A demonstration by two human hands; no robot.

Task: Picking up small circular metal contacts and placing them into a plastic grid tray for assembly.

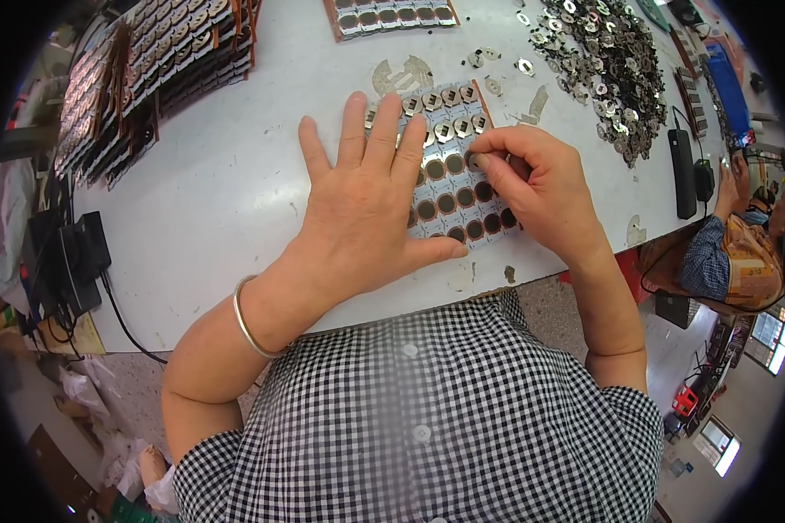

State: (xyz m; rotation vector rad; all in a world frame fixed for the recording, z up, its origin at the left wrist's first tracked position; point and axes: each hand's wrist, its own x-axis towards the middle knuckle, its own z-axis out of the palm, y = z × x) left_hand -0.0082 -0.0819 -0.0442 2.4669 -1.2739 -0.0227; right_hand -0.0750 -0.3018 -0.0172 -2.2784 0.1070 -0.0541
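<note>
Left hand lies flat, fingers spread wide, pressing the tray of round sockets onto the white table. Right hand pinches a small round part at the tray's right edge, with the loose metal parts heap up beyond the tray.

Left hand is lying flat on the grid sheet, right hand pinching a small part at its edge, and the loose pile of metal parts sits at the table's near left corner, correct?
Not quite. The head view shows the pile of metal parts at the table's far right, not the near left. The rest stands: the left hand lies flat on the grid sheet, and the right hand pinches a small part at its edge.
</note>
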